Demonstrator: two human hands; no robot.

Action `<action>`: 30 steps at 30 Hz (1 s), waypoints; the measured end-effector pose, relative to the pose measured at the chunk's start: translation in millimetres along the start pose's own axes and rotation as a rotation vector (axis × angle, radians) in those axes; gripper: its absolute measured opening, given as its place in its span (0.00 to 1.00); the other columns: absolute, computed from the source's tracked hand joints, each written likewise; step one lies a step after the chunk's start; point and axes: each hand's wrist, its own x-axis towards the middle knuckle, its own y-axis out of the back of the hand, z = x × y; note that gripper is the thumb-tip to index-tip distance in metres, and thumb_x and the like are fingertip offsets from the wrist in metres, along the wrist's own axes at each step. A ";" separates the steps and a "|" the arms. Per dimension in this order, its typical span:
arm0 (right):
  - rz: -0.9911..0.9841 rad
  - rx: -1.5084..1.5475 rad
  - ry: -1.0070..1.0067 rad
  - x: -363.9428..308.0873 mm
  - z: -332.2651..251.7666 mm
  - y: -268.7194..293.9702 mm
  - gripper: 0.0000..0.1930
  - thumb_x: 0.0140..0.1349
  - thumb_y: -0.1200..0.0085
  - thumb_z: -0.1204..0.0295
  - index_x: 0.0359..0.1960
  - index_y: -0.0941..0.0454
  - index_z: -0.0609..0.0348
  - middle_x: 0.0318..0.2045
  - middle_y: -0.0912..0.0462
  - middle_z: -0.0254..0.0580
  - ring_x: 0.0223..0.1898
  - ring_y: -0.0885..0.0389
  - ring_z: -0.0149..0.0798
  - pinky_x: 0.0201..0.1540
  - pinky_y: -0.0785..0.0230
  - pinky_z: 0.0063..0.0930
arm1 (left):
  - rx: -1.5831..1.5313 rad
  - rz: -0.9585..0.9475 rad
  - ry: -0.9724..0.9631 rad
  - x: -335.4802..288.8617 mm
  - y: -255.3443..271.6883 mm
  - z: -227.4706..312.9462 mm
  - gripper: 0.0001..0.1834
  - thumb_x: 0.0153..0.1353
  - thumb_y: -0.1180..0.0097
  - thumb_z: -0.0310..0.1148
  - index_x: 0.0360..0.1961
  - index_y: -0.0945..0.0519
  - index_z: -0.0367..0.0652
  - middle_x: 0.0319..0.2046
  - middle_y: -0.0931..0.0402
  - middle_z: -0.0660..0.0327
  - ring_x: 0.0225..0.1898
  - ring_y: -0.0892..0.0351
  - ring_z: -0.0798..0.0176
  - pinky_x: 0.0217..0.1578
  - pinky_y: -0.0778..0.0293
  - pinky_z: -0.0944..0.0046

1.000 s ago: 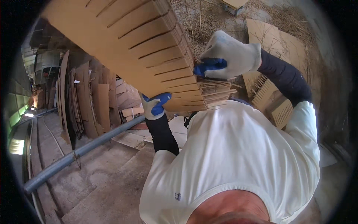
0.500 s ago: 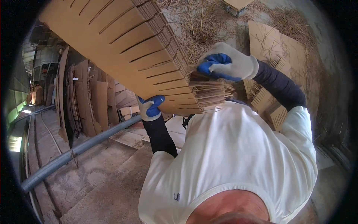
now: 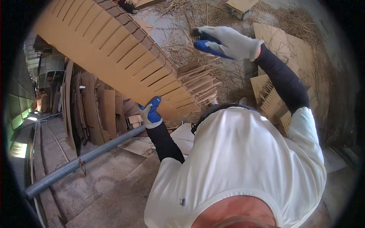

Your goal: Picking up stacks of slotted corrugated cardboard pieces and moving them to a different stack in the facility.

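A thick stack of slotted cardboard sheets [image 3: 125,62] slants from the upper left toward my body. My left hand [image 3: 152,112], in a grey and blue glove, grips its lower edge, thumb over the top sheet. Narrow cardboard strips [image 3: 199,81] stick out in a bunch at the stack's near right end. My right hand [image 3: 226,42], gloved alike, is raised to the right of the stack and apart from it, fingers stretched out and thumb apart. A thin brown strip [image 3: 188,23] appears just beyond its fingertips, blurred; whether it touches them I cannot tell.
Loose cardboard scraps [image 3: 243,72] litter the floor ahead and to the right. More slotted sheets [image 3: 272,95] lie under my right arm. Upright cardboard sheets [image 3: 89,102] lean together at the left, behind a grey metal pipe [image 3: 91,154]. A small box [image 3: 241,7] stands at the far edge.
My right hand has left the strip bunch, moved up and away, and its curled fingers have straightened. The stack has shifted slightly left, still held by my left hand.
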 end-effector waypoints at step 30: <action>-0.205 0.361 -0.034 -5.4 -79.9 -9.2 0.20 0.57 0.40 0.67 0.13 0.33 0.64 0.09 0.37 0.36 0.11 0.40 0.31 0.18 0.45 0.31 | -0.203 -0.121 -0.037 -18.5 -62.6 1.2 0.30 0.45 0.31 0.29 0.51 0.26 0.37 0.41 0.20 0.51 0.39 0.17 0.54 0.36 0.18 0.57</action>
